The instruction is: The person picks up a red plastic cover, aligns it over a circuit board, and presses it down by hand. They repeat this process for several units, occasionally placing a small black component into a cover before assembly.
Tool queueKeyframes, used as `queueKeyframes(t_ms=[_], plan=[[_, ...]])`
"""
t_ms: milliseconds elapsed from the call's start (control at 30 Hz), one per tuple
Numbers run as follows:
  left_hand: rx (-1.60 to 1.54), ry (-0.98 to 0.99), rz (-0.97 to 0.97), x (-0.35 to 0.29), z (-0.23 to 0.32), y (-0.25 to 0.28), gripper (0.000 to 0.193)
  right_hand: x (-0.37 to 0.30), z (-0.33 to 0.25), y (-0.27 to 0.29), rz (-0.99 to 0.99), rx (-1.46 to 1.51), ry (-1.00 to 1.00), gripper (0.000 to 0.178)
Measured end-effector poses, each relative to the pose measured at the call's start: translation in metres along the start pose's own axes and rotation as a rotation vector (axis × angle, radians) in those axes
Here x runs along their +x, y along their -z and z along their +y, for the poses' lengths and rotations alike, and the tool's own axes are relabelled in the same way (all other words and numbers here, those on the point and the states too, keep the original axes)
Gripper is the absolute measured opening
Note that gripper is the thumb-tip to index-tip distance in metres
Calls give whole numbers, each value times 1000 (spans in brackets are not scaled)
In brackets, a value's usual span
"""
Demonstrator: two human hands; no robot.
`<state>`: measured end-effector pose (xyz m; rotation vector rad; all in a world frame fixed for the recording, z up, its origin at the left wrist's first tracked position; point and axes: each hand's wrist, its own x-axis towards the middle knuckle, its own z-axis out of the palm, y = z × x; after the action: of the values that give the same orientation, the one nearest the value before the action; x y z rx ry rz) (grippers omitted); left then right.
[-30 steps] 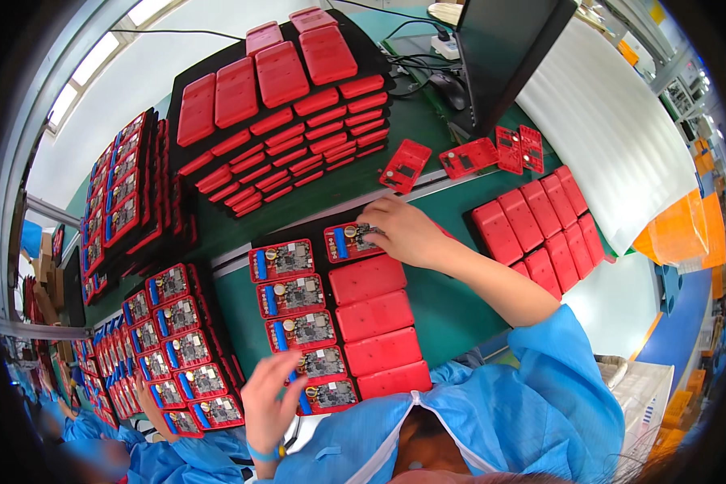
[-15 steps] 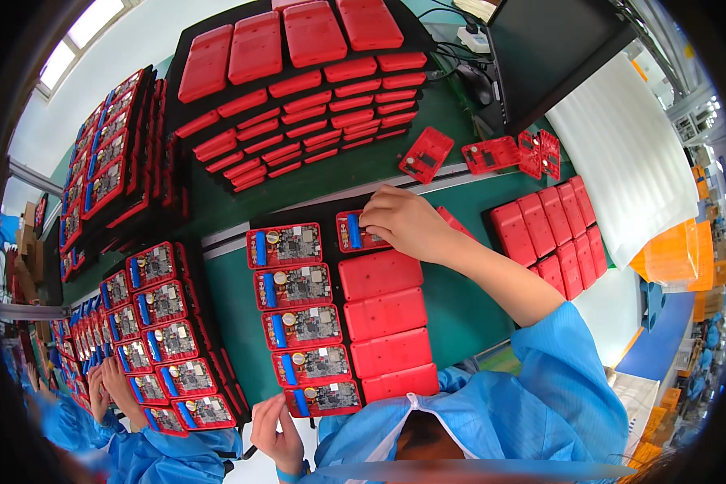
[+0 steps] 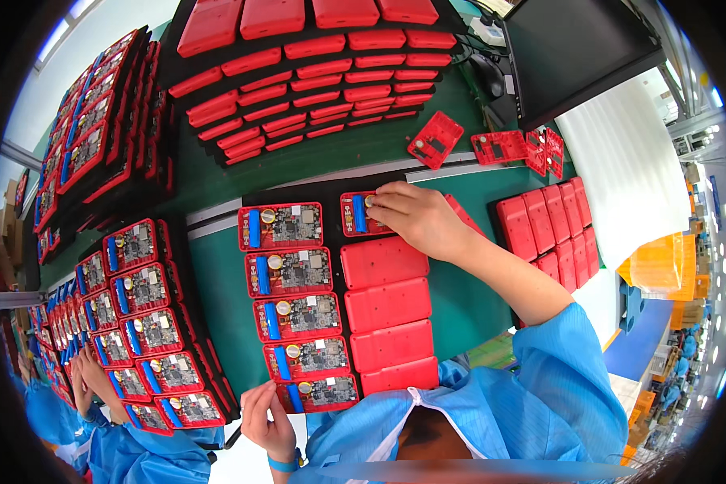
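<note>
My right hand point(image 3: 421, 218) reaches over the top casing of the right column, its fingers bent and pressed together near a round coin cell. This open red casing point(image 3: 355, 227) holds a blue cylindrical part; the hand hides most of its inside. My left hand point(image 3: 268, 423) is loosely curled, thumb apart from the fingers, fingertips beside the lowest casing of the left column. That red casing point(image 3: 331, 390) contains a circuit board, as do the others above it. Red casings lying plain side up point(image 3: 387, 308) fill the right column below my right hand. All sit on a black tray point(image 3: 331, 192).
Stacked trays of red casings point(image 3: 315, 44) rise at the back. More trays with boards point(image 3: 153, 327) stand left, beside a co-worker's hands point(image 3: 89, 379). Loose red parts point(image 3: 436, 139), a monitor point(image 3: 577, 56) and a tray of red casings point(image 3: 540, 222) are on the right.
The whole view has shifted a little. My right hand stays over the top casing, its fingers drawn closer to the coin cell. My left fingers are more curled at the tray's near corner.
</note>
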<state>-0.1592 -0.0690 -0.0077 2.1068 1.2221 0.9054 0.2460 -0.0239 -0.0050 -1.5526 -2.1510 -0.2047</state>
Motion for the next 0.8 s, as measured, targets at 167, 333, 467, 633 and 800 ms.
queueKeyframes(t_ms=[167, 333, 467, 633, 800], plan=[[-13, 7, 8, 0, -3, 2, 21, 4, -2, -4, 42, 80, -66, 18], [-15, 48, -23, 0, -3, 4, 17, 6, -1, -5, 63, 126, -99, 15], [-37, 65, -34, 0, -2, 5, 17, 10, -4, -2, 30, 127, -120, 14], [-54, 65, -23, -2, -6, 5, 19, 9, -6, 0, -9, 133, -140, 13], [-78, 76, -30, -2, -6, 4, 19, 0, -12, -4, -15, 27, -80, 20]])
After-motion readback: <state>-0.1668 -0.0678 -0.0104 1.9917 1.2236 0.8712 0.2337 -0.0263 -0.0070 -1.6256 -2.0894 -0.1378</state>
